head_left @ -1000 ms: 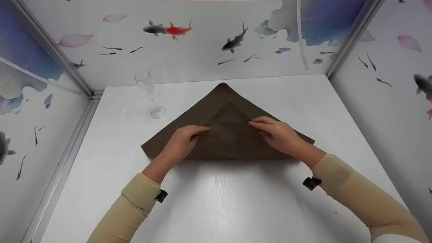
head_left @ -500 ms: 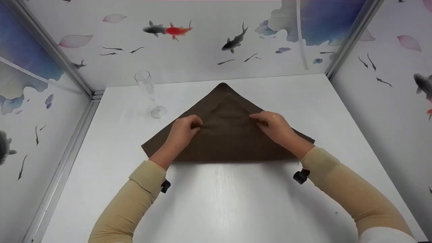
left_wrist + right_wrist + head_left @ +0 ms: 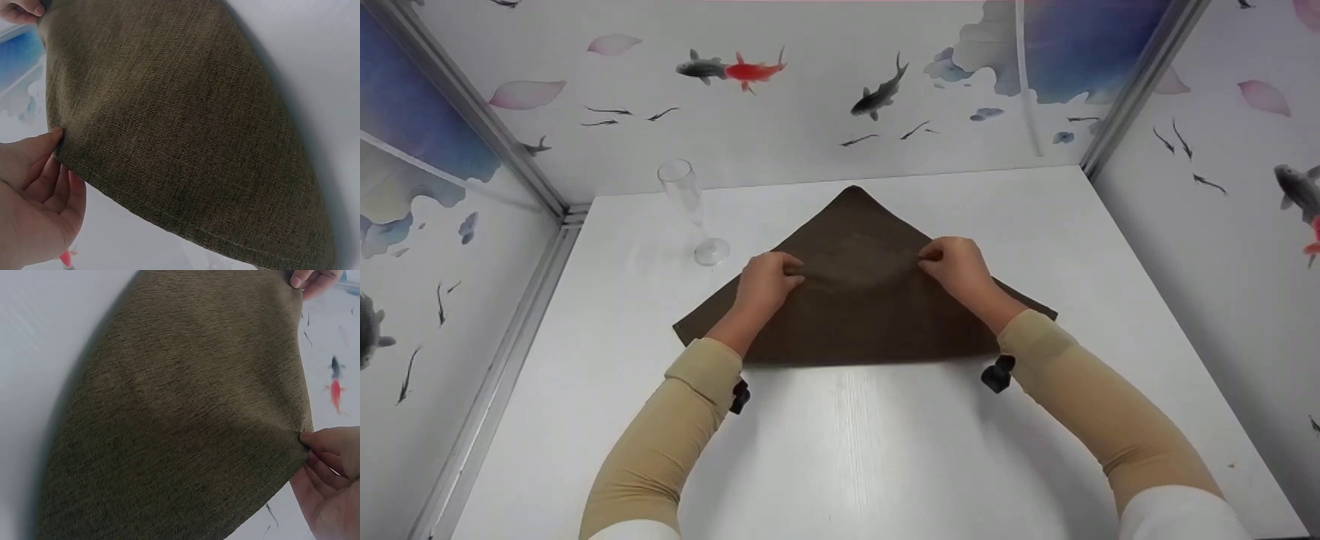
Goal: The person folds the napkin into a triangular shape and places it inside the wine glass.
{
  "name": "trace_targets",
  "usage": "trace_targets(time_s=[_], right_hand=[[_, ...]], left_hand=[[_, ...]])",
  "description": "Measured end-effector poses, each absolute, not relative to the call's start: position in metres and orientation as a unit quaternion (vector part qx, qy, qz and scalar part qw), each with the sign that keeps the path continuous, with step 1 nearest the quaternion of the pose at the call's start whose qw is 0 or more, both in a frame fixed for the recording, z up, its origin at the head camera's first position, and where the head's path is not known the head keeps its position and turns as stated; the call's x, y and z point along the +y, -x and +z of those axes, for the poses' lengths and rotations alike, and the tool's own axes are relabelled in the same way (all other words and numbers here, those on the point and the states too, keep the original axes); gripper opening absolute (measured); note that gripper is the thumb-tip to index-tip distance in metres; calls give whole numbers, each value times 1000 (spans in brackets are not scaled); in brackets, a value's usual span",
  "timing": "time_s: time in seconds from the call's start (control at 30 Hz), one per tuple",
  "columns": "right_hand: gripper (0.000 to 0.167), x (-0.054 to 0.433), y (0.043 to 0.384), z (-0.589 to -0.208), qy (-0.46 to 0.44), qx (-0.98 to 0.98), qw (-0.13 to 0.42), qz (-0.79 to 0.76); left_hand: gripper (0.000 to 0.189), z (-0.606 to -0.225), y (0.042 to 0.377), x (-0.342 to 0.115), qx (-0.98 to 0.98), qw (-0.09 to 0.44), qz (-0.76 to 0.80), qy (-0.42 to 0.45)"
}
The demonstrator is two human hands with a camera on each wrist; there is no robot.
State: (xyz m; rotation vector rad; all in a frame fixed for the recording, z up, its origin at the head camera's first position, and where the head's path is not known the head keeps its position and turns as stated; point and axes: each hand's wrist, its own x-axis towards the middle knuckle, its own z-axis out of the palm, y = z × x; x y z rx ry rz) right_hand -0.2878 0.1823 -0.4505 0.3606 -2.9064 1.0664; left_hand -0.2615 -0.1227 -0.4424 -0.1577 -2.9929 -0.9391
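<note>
A dark brown woven cloth (image 3: 847, 322), folded into a triangle, lies with its peak toward the back wall and its long straight edge toward the person. My left hand (image 3: 765, 285) pinches the cloth's upper layer at the left slanting edge between thumb and fingers. On the opposite slant, my right hand (image 3: 958, 264) pinches it in the same way. In the left wrist view the left thumb (image 3: 53, 135) presses on the cloth's edge. The right wrist view has the right thumb (image 3: 315, 437) pulling a small crease into the fabric.
A clear champagne flute (image 3: 697, 217) stands at the back left of the white table (image 3: 855, 442), near the cloth's left slope. Printed fish panels (image 3: 810, 142) wall the table at the back and both sides, with metal frame posts (image 3: 544, 180) at the corners.
Both hands have moved a little away from the person and outward. The inner flap that showed a lower peak now merges with the larger triangle, its point no longer distinct.
</note>
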Motion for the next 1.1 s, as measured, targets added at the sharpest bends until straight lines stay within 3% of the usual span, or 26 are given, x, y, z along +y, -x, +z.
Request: trace_targets(time_s=[0.2,0.43,0.87,1.1], right_hand=[[14,177,299,-451,-81,-926,-6,368],[15,170,312,-453,-84,-910,-5,405],[35,163,337,-462,-75,-923,-23,376],[37,154,350,-468,-77,-934,-4,348]], left_hand=[[21,-443,276,-120,-944,-29,-328,26],[17,-447,290,-117,-932,-14,-362,12],[16,-456,314,-107,-946,-5,-323,-33],[16,-464,325,-103,-944,-2,-324,-58]])
